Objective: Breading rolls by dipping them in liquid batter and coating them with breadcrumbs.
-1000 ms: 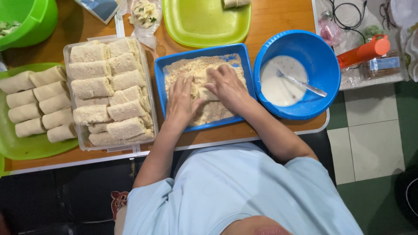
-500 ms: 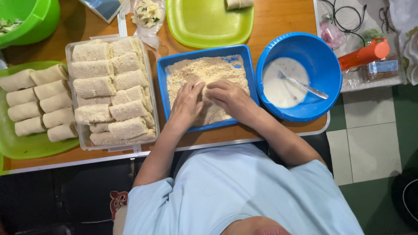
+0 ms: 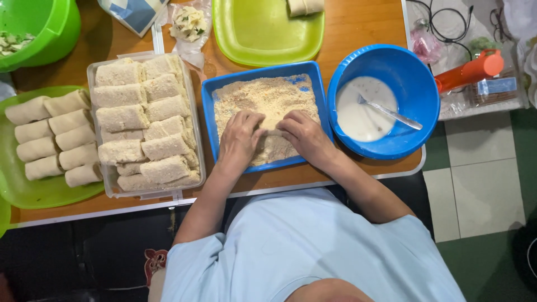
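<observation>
Hands, my left (image 3: 239,138) and right (image 3: 305,136), press curled fingers around a roll (image 3: 272,124) (mostly buried) in the blue breadcrumb tray (image 3: 210,112), near the table's front edge.

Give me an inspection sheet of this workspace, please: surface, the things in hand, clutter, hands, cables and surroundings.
Surface: wooden table with pale edging, crowded.
Job's things: blue tray of crumbs; a pale roll between the hands; clear tub of crumbed rolls; green plate of plain rolls; blue bowl of white batter with a spoon.
Clutter: empty green plate, green bowl, filling in a bag, orange bottle.
Hands: left hand and right hand both press the roll in the crumbs.
Cables: black cable at top right.
Surroundings: tiled floor, right.
</observation>
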